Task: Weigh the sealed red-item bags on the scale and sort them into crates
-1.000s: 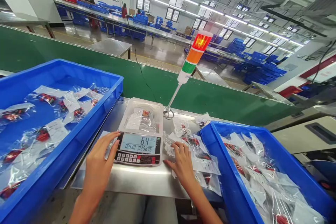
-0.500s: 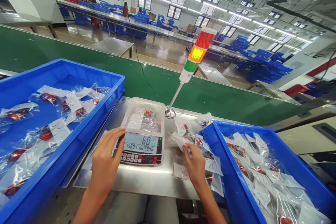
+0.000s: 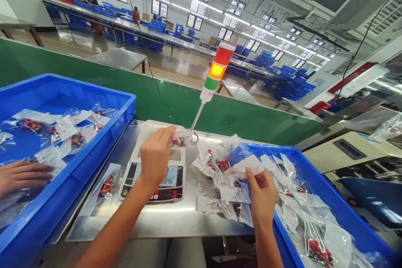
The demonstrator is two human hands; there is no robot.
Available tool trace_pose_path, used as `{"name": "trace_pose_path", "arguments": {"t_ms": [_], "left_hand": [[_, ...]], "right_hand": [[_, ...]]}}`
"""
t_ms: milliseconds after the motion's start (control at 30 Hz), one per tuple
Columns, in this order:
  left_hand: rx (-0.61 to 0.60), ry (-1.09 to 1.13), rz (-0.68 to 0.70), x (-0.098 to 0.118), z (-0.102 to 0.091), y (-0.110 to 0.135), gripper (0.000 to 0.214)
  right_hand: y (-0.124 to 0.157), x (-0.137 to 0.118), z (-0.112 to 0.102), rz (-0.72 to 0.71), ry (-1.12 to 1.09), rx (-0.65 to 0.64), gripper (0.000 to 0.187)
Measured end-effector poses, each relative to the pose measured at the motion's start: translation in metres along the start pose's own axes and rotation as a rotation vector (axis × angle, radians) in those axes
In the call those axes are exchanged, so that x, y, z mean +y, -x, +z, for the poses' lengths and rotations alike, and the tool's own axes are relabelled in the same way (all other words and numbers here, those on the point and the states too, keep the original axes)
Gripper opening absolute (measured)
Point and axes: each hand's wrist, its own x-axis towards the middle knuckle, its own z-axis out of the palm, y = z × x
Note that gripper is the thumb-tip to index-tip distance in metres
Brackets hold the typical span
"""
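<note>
Clear plastic packet w/ red part (image 3: 179,139) hangs over grey digital scale (image 3: 166,184) since left hand (image 3: 155,155) pinches its edge; right hand (image 3: 262,194), beside scale, grips white-labelled clear packet (image 3: 241,169).

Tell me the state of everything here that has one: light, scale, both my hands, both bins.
Signal light, amber section lit.
Scale, on, digits showing.
Left hand, shut on a small bag above the scale.
Right hand, shut on a clear bag.
Left bin, partly filled, another person's hand inside.
Right bin, partly filled.
</note>
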Motion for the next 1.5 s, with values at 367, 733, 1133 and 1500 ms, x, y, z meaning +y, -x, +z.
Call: {"name": "trace_pose_path", "arguments": {"t_ms": [367,733,1133,1500], "left_hand": [[-0.119,0.119,0.324,0.093,0.086,0.159,0.036],[-0.296,0.11,0.203,0.087,0.081,0.148,0.025],[-0.315,0.053,0.202,0.086,0.084,0.165,0.029],[-0.458,-0.054,0.05,0.088,0.09,0.188,0.046]], "right_hand": [[-0.036,-0.092,0.116,-0.409,-0.292,-0.364,0.019],[0.001,-0.045,0.058,-0.406,-0.034,-0.675,0.027],[0.033,0.045,-0.03,0.001,0.235,-0.417,0.045],[0.123,0.118,-0.033,-0.472,0.408,-0.473,0.033]]}}
